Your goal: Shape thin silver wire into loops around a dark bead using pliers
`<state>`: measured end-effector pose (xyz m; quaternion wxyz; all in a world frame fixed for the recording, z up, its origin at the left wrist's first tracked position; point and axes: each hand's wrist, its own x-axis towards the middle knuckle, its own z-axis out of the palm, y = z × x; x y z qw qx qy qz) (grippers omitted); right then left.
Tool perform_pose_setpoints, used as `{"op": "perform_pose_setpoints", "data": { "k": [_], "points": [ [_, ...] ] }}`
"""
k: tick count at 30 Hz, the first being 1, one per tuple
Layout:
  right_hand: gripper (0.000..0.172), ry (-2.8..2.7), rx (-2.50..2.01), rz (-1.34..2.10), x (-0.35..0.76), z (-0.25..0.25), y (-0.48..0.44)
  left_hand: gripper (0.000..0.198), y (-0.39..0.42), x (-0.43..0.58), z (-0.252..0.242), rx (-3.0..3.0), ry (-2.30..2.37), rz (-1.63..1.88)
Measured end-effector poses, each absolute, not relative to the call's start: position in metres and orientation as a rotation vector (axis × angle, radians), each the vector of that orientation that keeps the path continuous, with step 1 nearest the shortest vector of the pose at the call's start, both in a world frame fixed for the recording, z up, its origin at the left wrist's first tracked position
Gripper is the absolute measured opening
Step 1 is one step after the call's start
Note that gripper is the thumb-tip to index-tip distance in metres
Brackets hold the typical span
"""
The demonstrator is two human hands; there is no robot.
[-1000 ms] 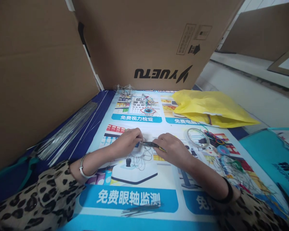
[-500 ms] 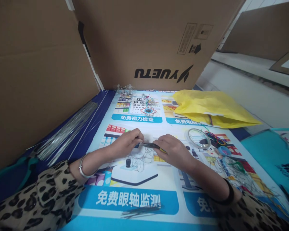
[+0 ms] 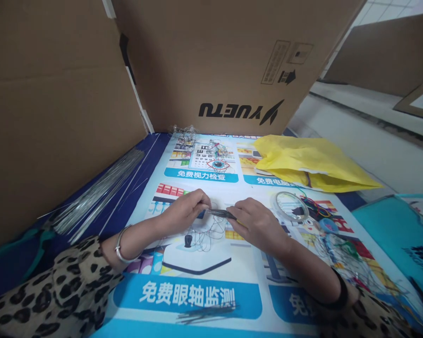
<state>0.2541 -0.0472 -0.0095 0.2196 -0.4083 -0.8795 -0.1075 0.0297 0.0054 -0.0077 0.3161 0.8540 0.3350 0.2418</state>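
My left hand [image 3: 186, 210] and my right hand [image 3: 257, 223] meet over a printed poster [image 3: 197, 291] spread on the table. The right hand's fingers are closed round small dark pliers [image 3: 221, 213] whose tips point left. A pinch of the left hand's fingers holds a thin wire [image 3: 206, 232] right at those tips. Loops of that wire hang down below both hands onto the poster. A silver bangle [image 3: 121, 244] sits on my left wrist and a black band [image 3: 341, 293] on my right wrist.
A bundle of straight silver wires [image 3: 98, 192] lies at left. A yellow plastic bag [image 3: 310, 162] lies at the back right, a tape roll [image 3: 292, 205] and tangled coloured wires [image 3: 341, 249] to the right. Cardboard boxes [image 3: 225, 61] wall the back and left. Teal bag [image 3: 402, 239] at right.
The hands have barely moved; the right hand has drawn slightly to the right, baring more of the pliers. The view has shifted a little.
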Motion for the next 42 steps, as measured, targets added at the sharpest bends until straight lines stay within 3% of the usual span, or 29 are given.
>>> {"op": "perform_pose_setpoints", "data": {
  "k": [42],
  "points": [
    [0.02, -2.439, -1.276, -0.354, 0.2514, -0.0116, -0.053, 0.009, 0.0039, 0.0304, -0.0135, 2.345, 1.02, 0.696]
  ]
}}
